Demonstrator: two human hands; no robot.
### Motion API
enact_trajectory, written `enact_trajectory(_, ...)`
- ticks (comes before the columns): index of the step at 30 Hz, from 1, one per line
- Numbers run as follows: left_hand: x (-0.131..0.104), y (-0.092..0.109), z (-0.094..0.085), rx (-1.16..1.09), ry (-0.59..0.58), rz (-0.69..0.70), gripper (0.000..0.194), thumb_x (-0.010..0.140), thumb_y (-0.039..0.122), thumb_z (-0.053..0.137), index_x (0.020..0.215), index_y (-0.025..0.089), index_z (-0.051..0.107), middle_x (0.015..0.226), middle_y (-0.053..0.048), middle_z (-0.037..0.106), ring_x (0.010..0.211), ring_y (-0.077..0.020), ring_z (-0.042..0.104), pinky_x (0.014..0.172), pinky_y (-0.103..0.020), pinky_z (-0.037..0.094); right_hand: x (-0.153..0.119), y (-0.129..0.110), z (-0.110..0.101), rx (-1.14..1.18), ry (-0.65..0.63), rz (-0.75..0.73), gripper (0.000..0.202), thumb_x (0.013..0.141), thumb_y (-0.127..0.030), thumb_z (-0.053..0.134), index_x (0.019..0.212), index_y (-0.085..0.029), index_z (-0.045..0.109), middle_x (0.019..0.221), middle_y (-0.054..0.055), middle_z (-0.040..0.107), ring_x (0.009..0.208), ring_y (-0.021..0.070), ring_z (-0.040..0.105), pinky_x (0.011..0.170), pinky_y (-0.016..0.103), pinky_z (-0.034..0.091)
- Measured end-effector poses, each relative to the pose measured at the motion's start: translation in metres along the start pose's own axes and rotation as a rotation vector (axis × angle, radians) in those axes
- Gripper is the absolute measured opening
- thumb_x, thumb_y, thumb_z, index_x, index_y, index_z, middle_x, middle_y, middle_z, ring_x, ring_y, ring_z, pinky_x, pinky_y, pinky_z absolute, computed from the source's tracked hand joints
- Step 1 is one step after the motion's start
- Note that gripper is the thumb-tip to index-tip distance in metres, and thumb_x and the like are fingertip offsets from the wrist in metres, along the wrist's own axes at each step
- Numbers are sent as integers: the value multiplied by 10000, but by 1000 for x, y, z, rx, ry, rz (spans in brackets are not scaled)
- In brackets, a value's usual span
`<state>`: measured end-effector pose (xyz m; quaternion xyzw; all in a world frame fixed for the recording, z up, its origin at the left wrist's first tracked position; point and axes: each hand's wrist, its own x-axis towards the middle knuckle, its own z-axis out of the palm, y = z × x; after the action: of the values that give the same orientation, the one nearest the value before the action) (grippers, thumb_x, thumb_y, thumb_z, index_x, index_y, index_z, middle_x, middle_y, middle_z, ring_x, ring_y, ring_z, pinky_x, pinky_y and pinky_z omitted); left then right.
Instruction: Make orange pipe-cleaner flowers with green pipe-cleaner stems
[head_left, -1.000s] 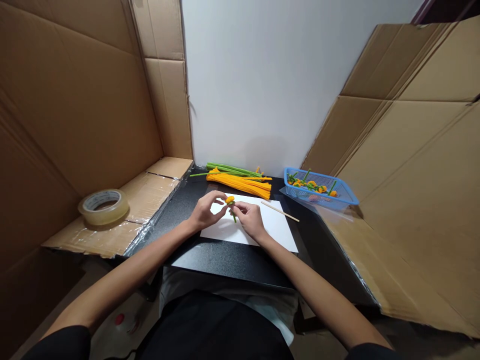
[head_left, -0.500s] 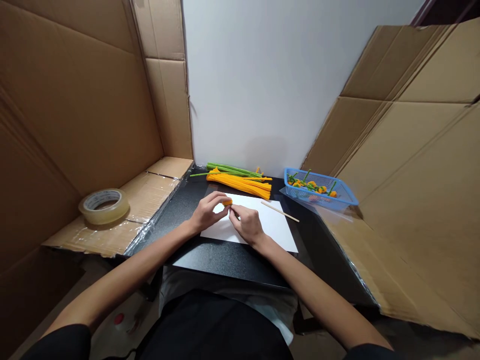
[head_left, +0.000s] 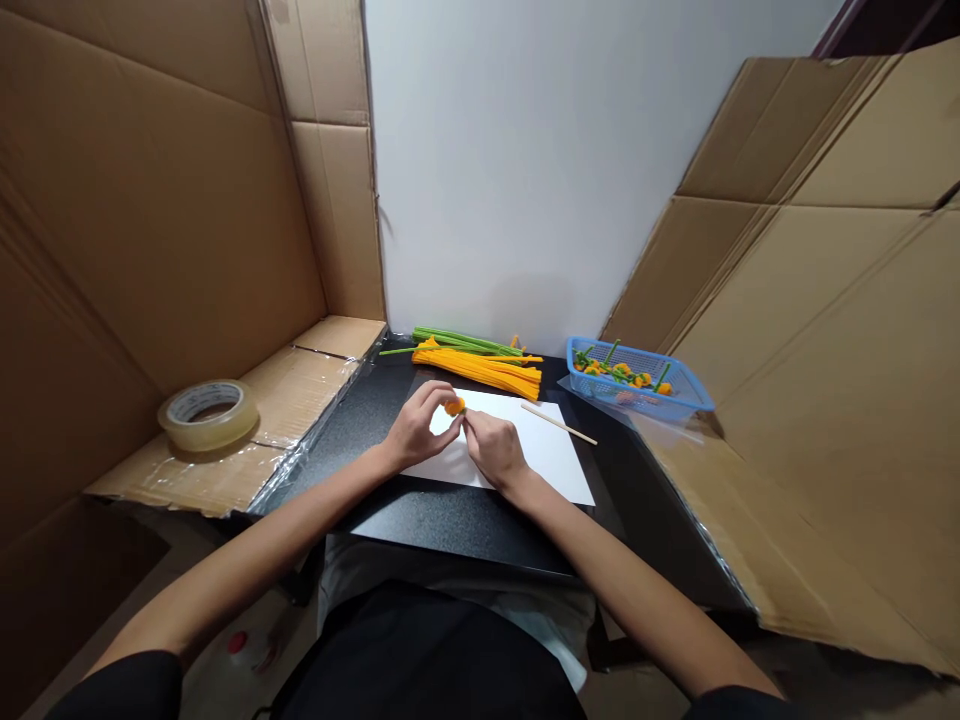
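A small orange pipe-cleaner flower (head_left: 454,406) is between my two hands, above a white sheet of paper (head_left: 551,470). My left hand (head_left: 422,428) curls around it, index finger at its top and thumb below. The fingers of my right hand (head_left: 495,447) are pinched together at the flower's lower right side; the exact spot they grip is too small to make out. Behind my hands lies a bundle of orange pipe cleaners (head_left: 480,370), with green pipe cleaners (head_left: 457,340) just beyond it.
A thin wooden stick (head_left: 559,424) rests across the paper's right side. At the right stands a blue basket (head_left: 682,405) holding several orange-and-green flowers (head_left: 622,372). A tape roll (head_left: 208,415) sits on cardboard at the left. Cardboard walls flank the black table (head_left: 442,515).
The orange flower has turned, so more of its round face shows. My left thumb and fingers have spread slightly wider around it. My right hand has barely shifted.
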<state>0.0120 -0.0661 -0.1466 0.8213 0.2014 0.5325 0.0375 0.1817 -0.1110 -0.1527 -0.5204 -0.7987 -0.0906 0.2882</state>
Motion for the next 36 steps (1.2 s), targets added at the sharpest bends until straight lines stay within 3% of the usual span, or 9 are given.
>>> enact_trajectory(3, 6, -1, -8, -267, -189, -161, 327, 922, 267, 612, 1237, 180, 618, 1176, -132, 680, 1044, -209, 675, 836, -325, 600, 1, 2, -4, -135, -58, -44, 256, 963, -92, 450, 1009, -138, 698, 865, 105, 746, 777, 196, 675, 719, 275, 442)
enact_trajectory(6, 10, -6, -14, -406, -318, -217, 256, 937, 299, 604, 1146, 182, 695, 1099, -118, 716, 1014, -203, 686, 826, -314, 600, 3, 3, -9, -222, -121, -70, 260, 967, -81, 448, 1029, -131, 695, 904, 123, 748, 812, 209, 674, 739, 292, 439)
enact_trajectory(16, 11, -22, -16, -555, -462, -362, 308, 753, 355, 820, 936, 160, 668, 962, -71, 653, 881, -168, 648, 720, -268, 584, 9, 6, -18, -225, -226, -158, 218, 990, -135, 494, 1090, -130, 687, 952, 104, 764, 836, 218, 694, 723, 311, 427)
enact_trajectory(31, 11, -19, -15, -501, -428, -352, 359, 696, 406, 855, 816, 152, 631, 849, -38, 637, 786, -145, 632, 669, -254, 568, 11, 13, -21, -138, -217, -161, 199, 980, -181, 552, 1103, -180, 709, 1003, 101, 782, 863, 212, 717, 736, 291, 430)
enact_trajectory(36, 11, -19, -14, -462, -370, -352, 364, 695, 413, 850, 862, 151, 661, 862, -48, 669, 789, -155, 651, 651, -257, 579, 12, 16, -22, -128, -216, -141, 222, 970, -145, 544, 1114, -182, 708, 991, 97, 784, 860, 202, 713, 745, 279, 432)
